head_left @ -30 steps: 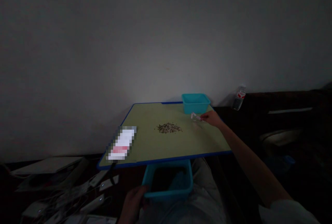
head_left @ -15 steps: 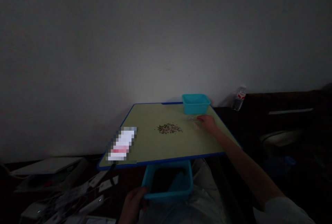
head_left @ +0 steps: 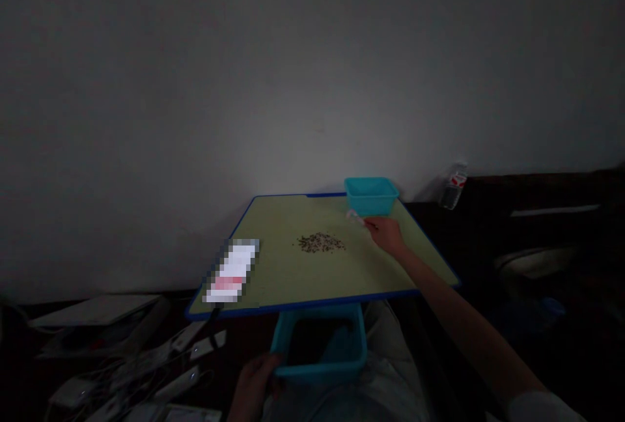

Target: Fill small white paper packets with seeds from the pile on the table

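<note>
My right hand is closed in a pinch on the handle of a small, clear plastic spoon. The spoon's pale bowl points left, above the tabletop and just in front of the far blue basket. To the left of this hand, a loose pile of mixed dark and pale grains lies spread on the yellow-green table. Low in the view, my left hand grips the near left corner of a second blue basket, which sits at my lap, its inside dark.
A blurred-out phone-like panel lies at the table's left side, with a cable below it. Power strips and wires clutter the lower left. A plastic bottle stands at right by the wall.
My right hand has lifted and turned slightly, raising the spoon's bowl up and left. Pale grains seen below it before are no longer visible there. My left hand keeps its hold.
</note>
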Tool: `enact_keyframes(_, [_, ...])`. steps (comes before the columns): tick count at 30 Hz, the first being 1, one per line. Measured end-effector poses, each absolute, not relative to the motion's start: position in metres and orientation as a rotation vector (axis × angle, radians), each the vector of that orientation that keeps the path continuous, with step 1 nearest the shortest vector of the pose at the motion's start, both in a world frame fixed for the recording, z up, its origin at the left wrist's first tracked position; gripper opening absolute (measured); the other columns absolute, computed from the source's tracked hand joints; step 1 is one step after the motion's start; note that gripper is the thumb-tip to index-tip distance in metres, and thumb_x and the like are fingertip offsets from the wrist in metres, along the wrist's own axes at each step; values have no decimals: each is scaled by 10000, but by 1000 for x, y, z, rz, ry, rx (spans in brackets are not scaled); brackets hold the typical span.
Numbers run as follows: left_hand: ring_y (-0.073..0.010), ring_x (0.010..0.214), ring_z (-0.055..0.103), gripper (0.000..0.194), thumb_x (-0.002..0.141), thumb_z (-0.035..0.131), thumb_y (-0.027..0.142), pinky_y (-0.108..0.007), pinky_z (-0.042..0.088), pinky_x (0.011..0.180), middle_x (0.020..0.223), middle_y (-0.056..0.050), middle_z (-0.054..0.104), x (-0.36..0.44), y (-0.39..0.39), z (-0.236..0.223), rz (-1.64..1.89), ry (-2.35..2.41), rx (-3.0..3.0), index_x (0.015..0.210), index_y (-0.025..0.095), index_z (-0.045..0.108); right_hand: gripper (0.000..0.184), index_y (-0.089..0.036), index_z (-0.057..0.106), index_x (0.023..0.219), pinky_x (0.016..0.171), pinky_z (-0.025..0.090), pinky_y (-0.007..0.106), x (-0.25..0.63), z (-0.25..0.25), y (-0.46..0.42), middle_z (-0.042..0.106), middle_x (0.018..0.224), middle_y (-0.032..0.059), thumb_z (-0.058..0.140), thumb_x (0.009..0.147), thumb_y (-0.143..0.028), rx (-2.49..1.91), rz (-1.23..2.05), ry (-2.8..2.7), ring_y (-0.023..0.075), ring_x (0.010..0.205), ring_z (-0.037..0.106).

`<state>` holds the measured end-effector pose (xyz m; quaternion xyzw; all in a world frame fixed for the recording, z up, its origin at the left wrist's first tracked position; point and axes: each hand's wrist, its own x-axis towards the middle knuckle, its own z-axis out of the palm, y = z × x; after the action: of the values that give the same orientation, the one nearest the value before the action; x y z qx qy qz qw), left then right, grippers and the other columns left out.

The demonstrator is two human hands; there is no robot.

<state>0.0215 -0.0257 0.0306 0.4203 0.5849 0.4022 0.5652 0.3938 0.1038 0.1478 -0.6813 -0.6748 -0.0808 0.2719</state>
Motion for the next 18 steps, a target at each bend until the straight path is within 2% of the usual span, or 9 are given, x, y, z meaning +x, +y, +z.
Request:
enact_keyframes(5, [-119, 279, 399, 372, 604, 613, 465, -234, 266, 360, 262, 20, 456, 19, -25, 19, 912, 1396, 1015, 378, 180, 535, 258, -227, 709, 893, 646, 378, 235, 351, 150, 127, 702, 848, 41, 466, 842, -295, -1851, -126, -1895, 180, 772, 612])
enact_keyframes(10, [-110, 268, 371, 389, 607, 603, 497, -227, 233, 341, 271, 23, 448, 14, -28, 0, 911, 1405, 1003, 394, 178, 536, 257, -174, 703, 777, 603, 353, 235, 337, 142, 142, 691, 770, 70, 467, 819, -266, -1910, -125, -1834, 172, 685, 598])
enact_keyframes(18, [-108, 279, 364, 405, 596, 607, 535, -225, 234, 342, 301, 33, 439, 16, -28, 0, 981, 1422, 979, 437, 167, 551, 244, -199, 692, 842, 635, 370, 229, 335, 124, 137, 696, 817, 46, 458, 827, -267, -1851, -84, -1812, 172, 727, 610])
